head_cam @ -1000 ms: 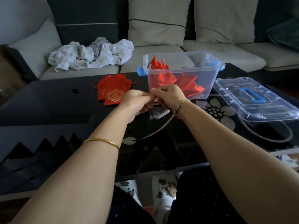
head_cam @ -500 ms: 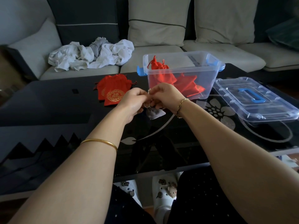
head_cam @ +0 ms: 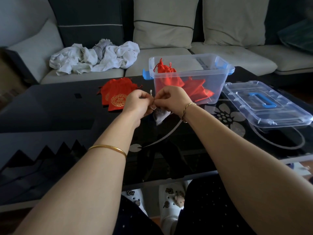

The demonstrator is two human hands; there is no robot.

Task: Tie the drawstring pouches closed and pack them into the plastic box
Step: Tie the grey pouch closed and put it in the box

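Since a second ago a white cord (head_cam: 151, 92) end has risen into sight between the knuckles. At the bottom edge a white clog (head_cam: 135, 199) carries a charm reading "Cat"; mid-frame, the left hand (head_cam: 137, 104) and right hand (head_cam: 171, 99) pinch the cord with curled fingers, a grey pouch (head_cam: 160, 116) dangling below them over the black table (head_cam: 50, 116). Further up lie red pouches (head_cam: 116, 95) with gold emblems, then the plastic box (head_cam: 211, 77) holding more, its lid (head_cam: 265, 106) at right.

The plastic box (head_cam: 215, 82) stands open-topped, its lid (head_cam: 277, 112) lying beside it.
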